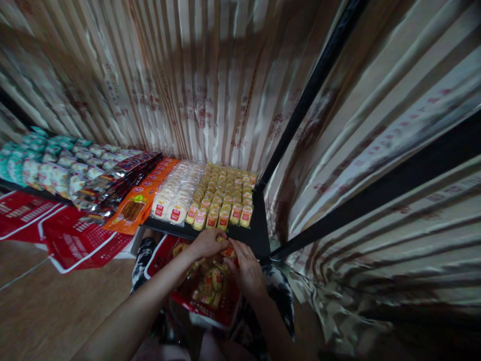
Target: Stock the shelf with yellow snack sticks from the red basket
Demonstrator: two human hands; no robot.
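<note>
Just below the front edge of a black shelf (259, 230), my left hand (209, 243) and my right hand (246, 268) meet over a small yellow wrapped snack pack (227, 249) with a red label. The left fingers are closed in a pinch at its left side, while the right fingers bend around its right side. Beneath my hands, a red bag or box (221, 316) rests between my legs and holds more loose yellow packs (212, 283). On the shelf above, similar yellow packs (223, 200) stand in tight rows. My fingers partly hide the held pack.
Left of the yellow rows lie clear packs of white round snacks (169, 200), an orange packet (131, 208), dark packets (116, 183) and green-white packets (48, 165). Red printed sheets (82, 235) hang below the shelf. A black post (300, 110) and pleated sheeting (210, 75) enclose the corner.
</note>
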